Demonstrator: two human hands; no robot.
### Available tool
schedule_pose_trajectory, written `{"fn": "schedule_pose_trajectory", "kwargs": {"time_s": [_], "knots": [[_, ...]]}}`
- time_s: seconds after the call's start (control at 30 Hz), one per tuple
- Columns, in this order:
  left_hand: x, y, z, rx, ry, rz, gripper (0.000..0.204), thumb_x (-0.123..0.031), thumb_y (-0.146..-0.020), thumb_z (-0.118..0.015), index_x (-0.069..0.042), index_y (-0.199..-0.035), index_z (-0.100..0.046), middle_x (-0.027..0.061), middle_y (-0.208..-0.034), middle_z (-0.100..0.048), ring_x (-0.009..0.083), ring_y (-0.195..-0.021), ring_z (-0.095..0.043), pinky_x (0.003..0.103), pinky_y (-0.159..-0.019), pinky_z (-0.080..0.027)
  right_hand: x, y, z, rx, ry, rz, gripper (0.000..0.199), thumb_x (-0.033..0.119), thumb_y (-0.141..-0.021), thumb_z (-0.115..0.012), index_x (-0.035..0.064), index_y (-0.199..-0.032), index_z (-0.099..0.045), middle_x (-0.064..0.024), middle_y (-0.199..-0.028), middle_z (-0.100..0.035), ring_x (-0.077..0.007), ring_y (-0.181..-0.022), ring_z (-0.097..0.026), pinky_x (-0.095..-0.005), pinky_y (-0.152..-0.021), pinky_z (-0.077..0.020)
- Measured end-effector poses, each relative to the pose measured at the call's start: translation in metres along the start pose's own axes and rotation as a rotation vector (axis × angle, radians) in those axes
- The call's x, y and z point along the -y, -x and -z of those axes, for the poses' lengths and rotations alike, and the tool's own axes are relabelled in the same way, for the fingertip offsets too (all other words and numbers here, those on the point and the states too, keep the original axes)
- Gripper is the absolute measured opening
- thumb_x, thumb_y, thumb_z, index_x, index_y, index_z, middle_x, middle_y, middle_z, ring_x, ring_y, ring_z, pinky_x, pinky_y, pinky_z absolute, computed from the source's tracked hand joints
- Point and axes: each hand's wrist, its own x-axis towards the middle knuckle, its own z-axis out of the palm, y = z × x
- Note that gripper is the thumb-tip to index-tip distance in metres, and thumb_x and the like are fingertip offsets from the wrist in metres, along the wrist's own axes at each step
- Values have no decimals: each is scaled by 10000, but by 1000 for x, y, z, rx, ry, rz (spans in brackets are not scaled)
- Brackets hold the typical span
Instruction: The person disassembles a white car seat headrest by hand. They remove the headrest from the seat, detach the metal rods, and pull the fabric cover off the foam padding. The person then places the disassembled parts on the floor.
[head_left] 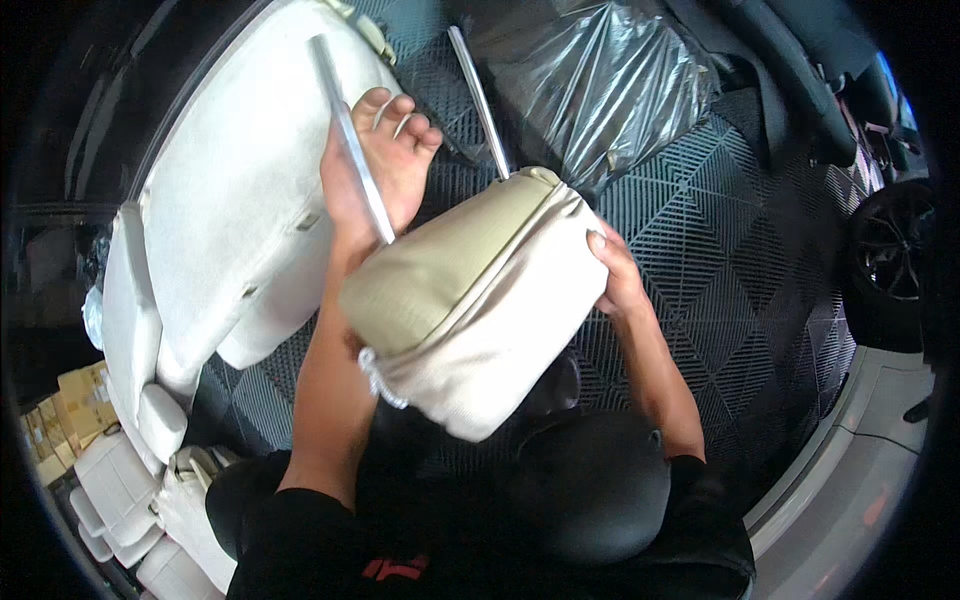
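Note:
A car headrest (430, 275) with a beige-green face is held tilted in front of me, its two metal posts pointing up and away. Pale fabric (525, 315) wraps its near side, with a gathered edge at the lower left. My right hand (618, 272) grips the headrest's right end, thumb on the pale fabric and the other fingers mostly hidden behind. Beside the left post (355, 150), my left hand (385, 165) is open, palm up, with fingers apart and slightly curled. That post crosses in front of the palm. The right post (480, 100) stands apart from both hands.
A large off-white seat back (250, 130) lies on the left, with more light seat parts (125, 480) below it. Beyond the headrest is a black plastic bag (640, 90) on dark grid floor tiles (700, 270). A wheel (890, 245) and silver car body (850, 440) line the right.

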Motion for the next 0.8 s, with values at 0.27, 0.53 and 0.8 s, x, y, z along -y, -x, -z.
{"fn": "schedule_pose_trajectory", "kwargs": {"time_s": [0.27,0.53,0.8], "knots": [[40,38,-17,434,-205,396,388,-351,-1051,-467,10,-1056,-608,248,-1219,-646,315,-1093,-663,439,-981,-533,107,49,-66,194,366,17,773,505,-811,-733,13,-1378,-546,-169,-1322,-539,-286,-1239,-536,-421,-1047,-436],[37,39,-40,375,-275,273,338,-139,-905,-433,53,-1120,-610,269,-1189,-654,301,-1092,-657,423,-992,-520,123,34,-86,252,635,381,715,436,-785,-688,-44,-1308,-603,-197,-1316,-525,-338,-1256,-524,-438,-1086,-386],[38,38,-53,384,-435,285,530,-158,-852,-455,49,-1337,-507,212,-1413,-527,296,-1204,-598,428,-1075,-445,123,15,-85,157,551,340,678,526,-805,-653,-44,-1172,-630,-158,-1160,-546,-307,-1139,-575,-445,-1013,-447]]}}
